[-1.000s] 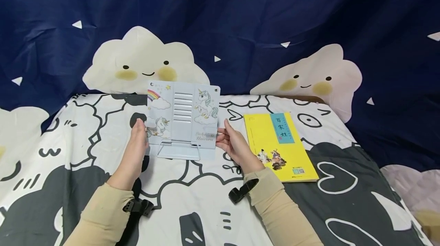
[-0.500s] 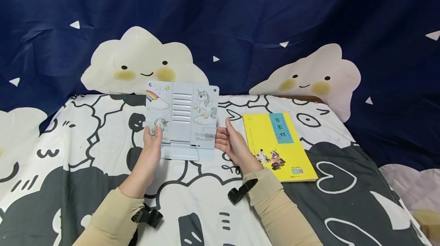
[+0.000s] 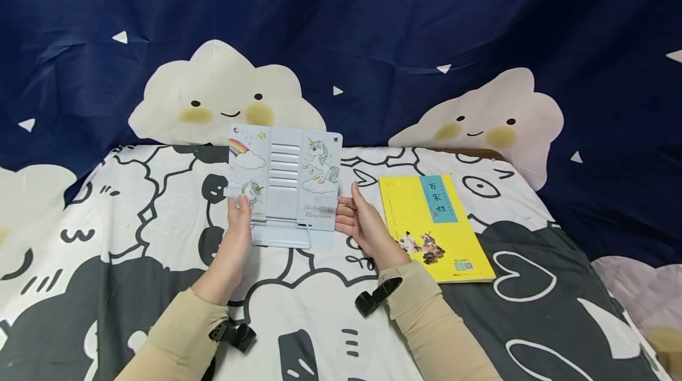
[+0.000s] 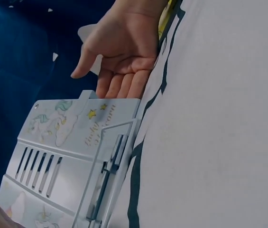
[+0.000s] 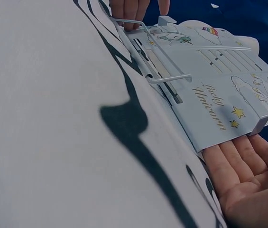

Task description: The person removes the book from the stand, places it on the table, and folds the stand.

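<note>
A pale blue book stand [image 3: 283, 203] with unicorn and rainbow prints stands upright on the bedding, several slots down its middle. A wire bar [image 5: 169, 78] juts from its lower front. My left hand [image 3: 232, 245] is at the stand's lower left, thumb raised; in the right wrist view its straight fingers [image 5: 130, 12] reach the edge. On the other side my right hand [image 3: 367, 227] has its palm turned up, fingers extended. Their tips go to the stand's right edge and partly behind it, as the right wrist view shows; the thumb stays apart from the panel.
A yellow book [image 3: 431, 227] with a blue title label lies flat to the right, close beside the right wrist. Black-and-white patterned bedding [image 3: 298, 310] covers the surface. A dark blue curtain [image 3: 362, 26] with clouds and triangles hangs behind.
My left hand has moved right, from the stand's left edge to overlap its lower left corner in the head view. The right hand and the stand stay in place.
</note>
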{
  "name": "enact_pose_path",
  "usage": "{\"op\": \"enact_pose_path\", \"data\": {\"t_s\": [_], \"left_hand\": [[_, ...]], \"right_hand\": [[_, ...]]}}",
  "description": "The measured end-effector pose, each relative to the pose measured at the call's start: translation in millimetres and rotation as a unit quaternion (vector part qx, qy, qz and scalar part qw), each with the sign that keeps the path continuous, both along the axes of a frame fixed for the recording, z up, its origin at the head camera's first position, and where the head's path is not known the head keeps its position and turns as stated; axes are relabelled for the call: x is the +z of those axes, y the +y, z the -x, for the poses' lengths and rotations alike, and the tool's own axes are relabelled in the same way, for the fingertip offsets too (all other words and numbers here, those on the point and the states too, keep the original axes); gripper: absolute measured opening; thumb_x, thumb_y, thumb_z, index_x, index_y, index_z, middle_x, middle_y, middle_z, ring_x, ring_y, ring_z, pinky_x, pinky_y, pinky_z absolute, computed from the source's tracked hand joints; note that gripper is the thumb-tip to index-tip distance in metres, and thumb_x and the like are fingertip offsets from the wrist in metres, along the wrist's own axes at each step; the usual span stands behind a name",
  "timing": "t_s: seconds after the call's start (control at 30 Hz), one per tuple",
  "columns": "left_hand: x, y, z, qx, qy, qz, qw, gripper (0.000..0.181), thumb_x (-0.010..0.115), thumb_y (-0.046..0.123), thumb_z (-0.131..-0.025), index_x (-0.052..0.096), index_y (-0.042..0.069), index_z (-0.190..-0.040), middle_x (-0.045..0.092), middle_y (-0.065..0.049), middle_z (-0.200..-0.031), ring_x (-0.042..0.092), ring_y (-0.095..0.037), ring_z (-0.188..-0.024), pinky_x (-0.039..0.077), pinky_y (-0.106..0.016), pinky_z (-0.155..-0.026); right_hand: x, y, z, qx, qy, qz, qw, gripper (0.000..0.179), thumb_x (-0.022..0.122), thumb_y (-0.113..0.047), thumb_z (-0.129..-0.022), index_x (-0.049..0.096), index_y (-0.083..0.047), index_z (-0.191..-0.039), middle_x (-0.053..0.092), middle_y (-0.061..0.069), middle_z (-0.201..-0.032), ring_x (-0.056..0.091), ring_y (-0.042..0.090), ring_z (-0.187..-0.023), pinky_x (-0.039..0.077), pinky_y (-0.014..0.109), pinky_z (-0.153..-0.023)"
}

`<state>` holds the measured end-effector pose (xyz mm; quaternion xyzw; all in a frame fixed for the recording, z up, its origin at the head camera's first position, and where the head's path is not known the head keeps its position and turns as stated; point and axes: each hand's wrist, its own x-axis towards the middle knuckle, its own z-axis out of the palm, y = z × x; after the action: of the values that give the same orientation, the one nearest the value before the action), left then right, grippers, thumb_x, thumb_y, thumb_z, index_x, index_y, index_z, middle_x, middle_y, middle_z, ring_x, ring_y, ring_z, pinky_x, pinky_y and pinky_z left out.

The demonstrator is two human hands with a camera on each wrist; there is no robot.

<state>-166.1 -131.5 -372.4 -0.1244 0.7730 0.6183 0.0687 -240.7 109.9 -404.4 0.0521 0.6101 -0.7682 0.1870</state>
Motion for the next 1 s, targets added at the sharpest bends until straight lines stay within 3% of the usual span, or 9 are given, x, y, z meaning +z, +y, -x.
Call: {"op": "enact_pose_path", "data": {"t_s": [0.13, 0.27, 0.37, 0.53, 0.67, 0.77, 0.87, 1.0], "left_hand": [[-3.2, -2.5, 1.4, -0.005, 0.012, 0.005, 0.9999, 0.084, 0.003, 0.068, -0.096, -0.023, 0.015, -0.156, -0.019, -0.013, -0.165, -0.018, -0.032, -0.152, -0.01, -0.057, -0.122], [-3.8, -5.8, 1.8, -0.015, 0.023, 0.009, 0.9996, 0.083, 0.0, 0.067, -0.097, -0.016, 0.013, -0.158, -0.017, -0.01, -0.166, -0.018, -0.031, -0.153, -0.01, -0.055, -0.122], [-2.6, -7.6, 1.5, -0.021, 0.023, 0.007, 0.9995, 0.083, -0.001, 0.067, -0.096, -0.013, 0.013, -0.159, -0.017, -0.008, -0.166, -0.018, -0.029, -0.153, -0.011, -0.054, -0.123], [-2.2, -11.8, 3.0, -0.022, 0.013, 0.005, 0.9997, 0.087, -0.001, 0.07, -0.094, -0.01, 0.012, -0.159, -0.015, -0.006, -0.167, -0.018, -0.026, -0.153, -0.01, -0.051, -0.124], [-2.2, -16.8, 5.6, -0.02, 0.002, 0.004, 0.9998, 0.089, 0.0, 0.073, -0.093, -0.009, 0.014, -0.159, -0.013, -0.005, -0.167, -0.017, -0.024, -0.153, -0.009, -0.049, -0.124], [-0.8, -18.5, 6.0, -0.019, -0.006, -0.005, 0.9998, 0.087, 0.001, 0.072, -0.094, -0.007, 0.015, -0.159, -0.012, -0.003, -0.167, -0.017, -0.022, -0.153, -0.009, -0.047, -0.125], [2.0, -15.5, 3.8, -0.023, -0.011, -0.014, 0.9996, 0.086, 0.003, 0.071, -0.096, -0.008, 0.014, -0.159, -0.014, -0.004, -0.167, -0.018, -0.024, -0.153, -0.01, -0.05, -0.124], [5.0, -3.8, -1.7, -0.03, -0.018, 0.002, 0.9994, 0.087, 0.004, 0.07, -0.096, -0.01, 0.011, -0.159, -0.018, -0.011, -0.165, -0.022, -0.031, -0.151, -0.013, -0.06, -0.12]], "right_hand": [[0.3, 0, -0.6, 0.007, 0.002, 0.015, 0.9999, 0.083, 0.033, -0.067, -0.099, 0.05, 0.005, -0.138, 0.072, 0.008, -0.1, 0.073, 0.013, -0.084, 0.061, 0.031, -0.08], [0.9, 0, -0.3, 0.031, 0.001, 0.039, 0.9988, 0.078, 0.03, -0.074, -0.095, 0.057, -0.002, -0.11, 0.056, -0.004, -0.072, 0.054, 0.005, -0.058, 0.056, 0.022, -0.06], [1.3, 0, -0.1, 0.05, 0.004, 0.041, 0.9979, 0.075, 0.026, -0.077, -0.093, 0.054, -0.007, -0.096, 0.043, -0.004, -0.067, 0.038, 0.006, -0.054, 0.05, 0.021, -0.055], [1.2, -1, -0.5, 0.071, 0.012, 0.019, 0.9972, 0.07, 0.022, -0.074, -0.096, 0.048, -0.011, -0.083, 0.039, -0.004, -0.065, 0.039, 0.007, -0.052, 0.052, 0.021, -0.055], [0.6, -2, -1.3, 0.091, 0.017, 0.008, 0.9957, 0.066, 0.028, -0.074, -0.095, 0.039, -0.013, -0.075, 0.034, -0.005, -0.063, 0.036, 0.006, -0.051, 0.05, 0.02, -0.054], [0.6, -2, -3.6, 0.112, 0.039, -0.014, 0.9929, 0.068, 0.034, -0.076, -0.093, 0.047, -0.01, -0.081, 0.043, -0.006, -0.064, 0.043, 0.005, -0.052, 0.05, 0.019, -0.055], [1.3, -1, -5.9, 0.128, 0.064, -0.044, 0.9888, 0.081, 0.034, -0.075, -0.093, 0.06, 0.001, -0.107, 0.062, -0.004, -0.074, 0.059, 0.006, -0.062, 0.055, 0.02, -0.062], [2.1, 0, -7.4, 0.131, 0.08, -0.055, 0.9866, 0.092, 0.034, -0.074, -0.094, 0.055, 0.008, -0.13, 0.071, -0.001, -0.087, 0.069, 0.009, -0.075, 0.059, 0.023, -0.068]]}}
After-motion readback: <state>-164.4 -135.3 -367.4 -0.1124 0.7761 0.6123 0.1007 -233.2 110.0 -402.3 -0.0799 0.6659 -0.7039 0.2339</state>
